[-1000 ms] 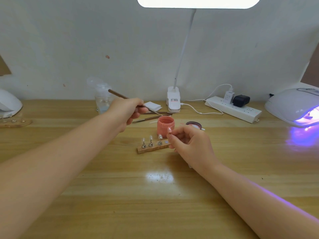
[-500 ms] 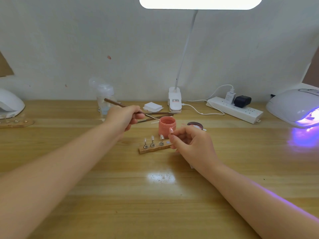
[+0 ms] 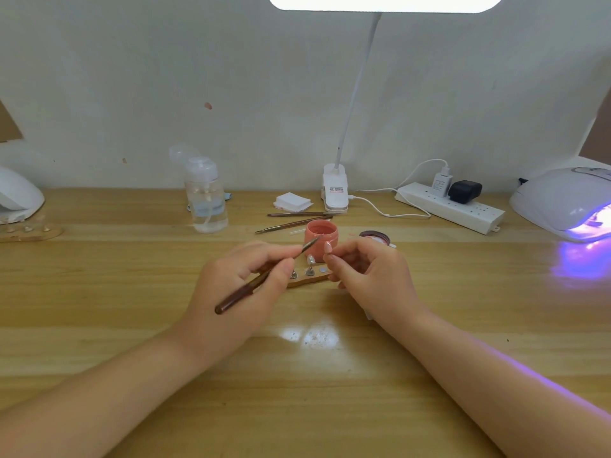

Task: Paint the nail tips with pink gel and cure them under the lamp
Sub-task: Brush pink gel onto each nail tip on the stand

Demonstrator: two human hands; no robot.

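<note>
My left hand (image 3: 244,282) grips a brown-handled brush (image 3: 264,276), its tip pointing up and right in front of the open pink gel jar (image 3: 320,238). My right hand (image 3: 367,276) pinches a pink nail tip (image 3: 327,247) on its small stand, held up just right of the brush tip. Below and between the hands lies a wooden holder (image 3: 309,280) with nail tips on metal stands, partly hidden by my left hand. The jar's lid (image 3: 377,238) lies behind my right hand. A white curing lamp (image 3: 562,203) glows violet at the far right.
Two spare brushes (image 3: 297,219) and a stack of white pads (image 3: 292,201) lie behind the jar. A clear pump bottle (image 3: 206,200), a clip desk lamp (image 3: 335,190) and a power strip (image 3: 449,206) stand along the wall. At far left, another white lamp (image 3: 16,196) and a second holder (image 3: 29,231).
My left hand has swung the brush from over the jar down toward me, so the handle now points at me and the tip sits close to the held nail tip. My right hand barely moved.
</note>
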